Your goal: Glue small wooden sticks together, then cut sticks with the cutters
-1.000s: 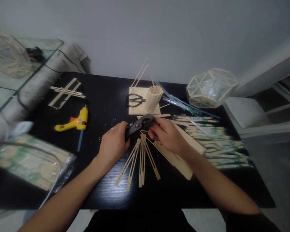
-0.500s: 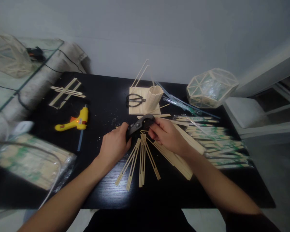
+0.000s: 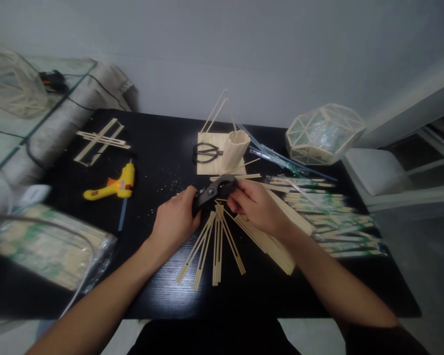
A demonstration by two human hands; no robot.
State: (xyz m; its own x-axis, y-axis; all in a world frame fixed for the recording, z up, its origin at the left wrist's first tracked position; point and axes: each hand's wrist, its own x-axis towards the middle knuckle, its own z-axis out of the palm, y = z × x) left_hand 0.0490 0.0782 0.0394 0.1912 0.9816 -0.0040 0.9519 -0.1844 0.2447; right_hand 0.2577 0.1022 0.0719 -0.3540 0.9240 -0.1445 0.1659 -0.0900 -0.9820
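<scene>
My left hand [image 3: 175,214] is closed round the handles of black pruning shears [image 3: 211,191], whose curved head points to the right. Right at that head, my right hand [image 3: 253,204] is closed in a pinch; what its fingers hold, if anything, is too small to make out. Below the shears, thin wooden stick frames [image 3: 217,246] lie fanned out on the black table. A bundle of loose sticks [image 3: 264,241] rests partly under my right forearm. Beyond my hands stands a stick-built cup [image 3: 237,150] on a square stick mat [image 3: 207,170], beside black-handled scissors [image 3: 206,153].
A yellow glue gun [image 3: 114,186] lies at the left, below crossed stick frames [image 3: 101,142]. Packed sticks are in a plastic bag [image 3: 52,246] at the near left, with more packets [image 3: 329,212] at the right. A faceted stick lantern [image 3: 323,135] stands at the back right. A cable [image 3: 91,261] crosses the left edge.
</scene>
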